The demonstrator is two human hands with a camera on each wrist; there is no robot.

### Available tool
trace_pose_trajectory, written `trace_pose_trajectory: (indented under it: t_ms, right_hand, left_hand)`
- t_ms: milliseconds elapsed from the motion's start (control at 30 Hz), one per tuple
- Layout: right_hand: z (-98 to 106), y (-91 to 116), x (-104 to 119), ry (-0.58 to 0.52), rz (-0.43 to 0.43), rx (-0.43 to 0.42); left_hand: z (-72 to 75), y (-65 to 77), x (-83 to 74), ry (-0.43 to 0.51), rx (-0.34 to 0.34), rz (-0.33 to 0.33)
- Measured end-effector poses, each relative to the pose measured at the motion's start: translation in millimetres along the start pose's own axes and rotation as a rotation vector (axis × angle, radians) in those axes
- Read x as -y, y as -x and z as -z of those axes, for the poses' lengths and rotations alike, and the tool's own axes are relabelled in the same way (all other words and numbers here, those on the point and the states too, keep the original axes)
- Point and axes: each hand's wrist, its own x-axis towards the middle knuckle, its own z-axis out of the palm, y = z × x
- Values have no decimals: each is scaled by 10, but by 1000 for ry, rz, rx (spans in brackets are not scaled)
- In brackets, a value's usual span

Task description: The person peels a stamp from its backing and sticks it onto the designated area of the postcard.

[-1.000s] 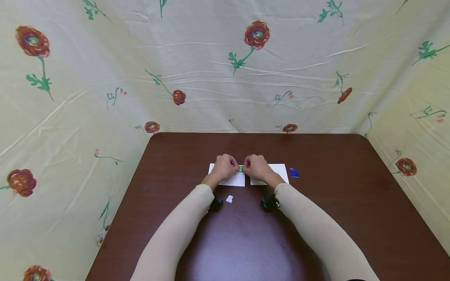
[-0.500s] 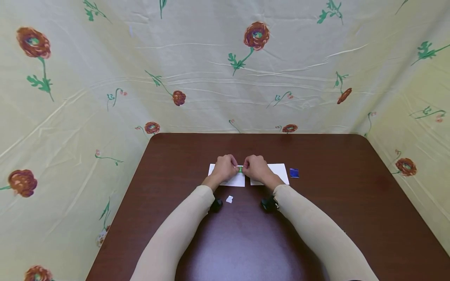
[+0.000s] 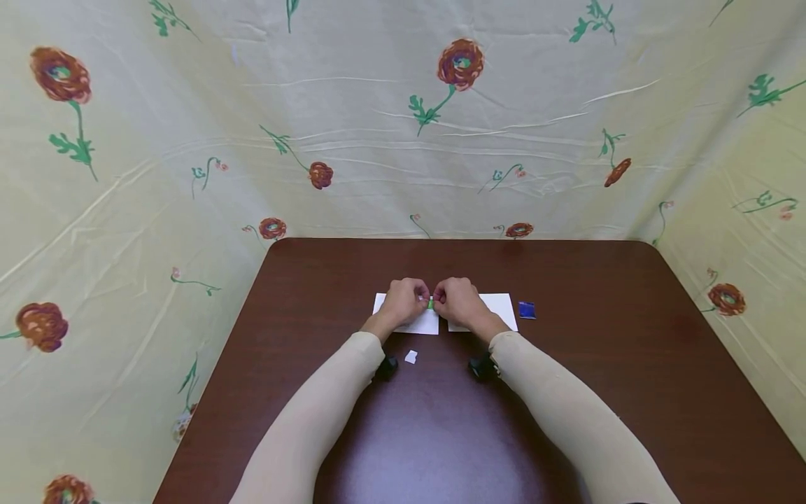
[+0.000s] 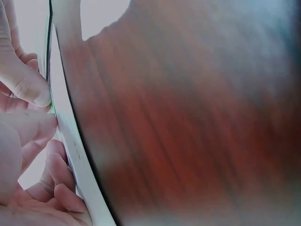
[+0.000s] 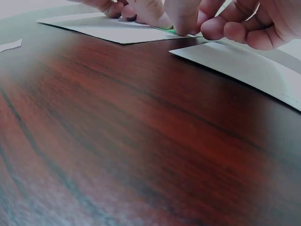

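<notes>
In the head view, two white paper sheets lie side by side on the brown table: a left sheet (image 3: 428,325) and a right sheet (image 3: 502,306). Over the left sheet's right part sits a small green piece (image 3: 431,304), mostly covered by fingers. My left hand (image 3: 403,301) pinches its left side with curled fingers. From the other side my right hand (image 3: 462,302) pinches it, wrist over the right sheet. The right wrist view shows a green sliver (image 5: 170,31) at the meeting fingertips, close to the paper; its exact kind cannot be told.
A small dark blue square packet (image 3: 527,310) lies right of the right sheet. Nearer the person is a torn white paper scrap (image 3: 411,357). The brown table (image 3: 585,336) reaches a flower-printed curtain (image 3: 352,105) behind and at the sides.
My left fingertips have shifted slightly right, so less of the green piece shows between the hands. Sheets, scrap and blue packet have stayed in place.
</notes>
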Motion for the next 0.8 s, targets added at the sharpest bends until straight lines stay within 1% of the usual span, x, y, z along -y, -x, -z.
trace_pose_trajectory:
  t_ms: [167, 267, 433, 567, 800]
  right_hand:
    - [2, -14, -23, 43, 33, 1]
    - [10, -14, -16, 64, 42, 11]
    - [35, -11, 17, 82, 38, 32]
    - [38, -14, 21, 80, 43, 28]
    - [42, 12, 20, 90, 49, 23]
  left_hand:
    - [35, 6, -7, 8, 61, 12]
    - [38, 11, 4, 2, 73, 9]
    - [41, 13, 25, -10, 61, -2]
    - [59, 17, 26, -28, 34, -13]
    - [70, 40, 7, -35, 41, 1]
